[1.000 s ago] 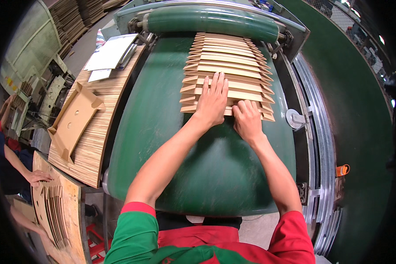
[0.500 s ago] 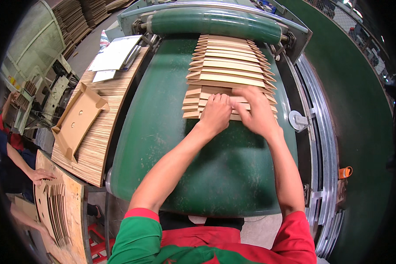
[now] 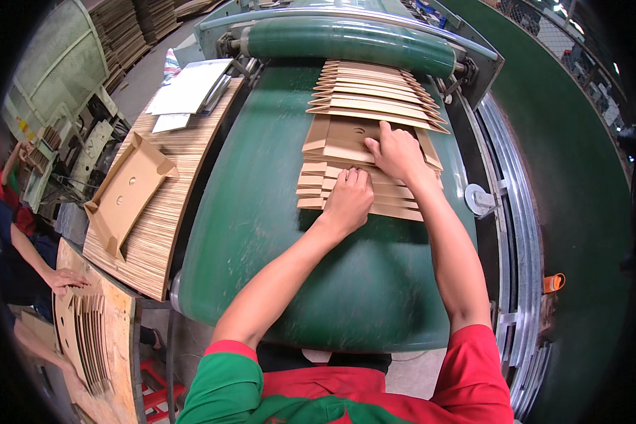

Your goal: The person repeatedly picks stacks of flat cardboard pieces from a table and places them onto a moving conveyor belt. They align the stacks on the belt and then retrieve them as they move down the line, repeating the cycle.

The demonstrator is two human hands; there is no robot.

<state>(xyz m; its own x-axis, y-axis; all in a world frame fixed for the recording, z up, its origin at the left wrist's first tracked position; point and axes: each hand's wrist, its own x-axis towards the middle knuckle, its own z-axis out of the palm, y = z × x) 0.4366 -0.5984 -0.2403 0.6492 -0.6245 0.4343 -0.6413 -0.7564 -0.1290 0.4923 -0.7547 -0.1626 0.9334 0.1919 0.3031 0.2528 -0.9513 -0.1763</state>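
- Under both hands, flat brown cardboard blanks (image 3: 364, 152) lie shingled on the green conveyor belt (image 3: 261, 212).
- Left hand (image 3: 348, 200) presses, fingers curled together, on the nearer blanks.
- Right hand (image 3: 396, 150), just beyond it, pinches one blank's edge; gathering seems underway, and squaring the stack likely comes next.
- Left of the hands, a folded brown tray (image 3: 127, 191) lies on stacked sheets, white papers (image 3: 187, 88) beyond.

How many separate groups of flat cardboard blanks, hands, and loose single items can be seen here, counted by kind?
Shingled run of folded cardboard blanks on the green conveyor belt: 1
Side stacks of flat cardboard: 2 (stack with an open tray-shaped blank on top, upright bundle)
Person's own hands on the blanks: 2 (left hand, right hand)
Co-worker's hand: 1
White papers: 1
Orange cup: 1
Total: 8
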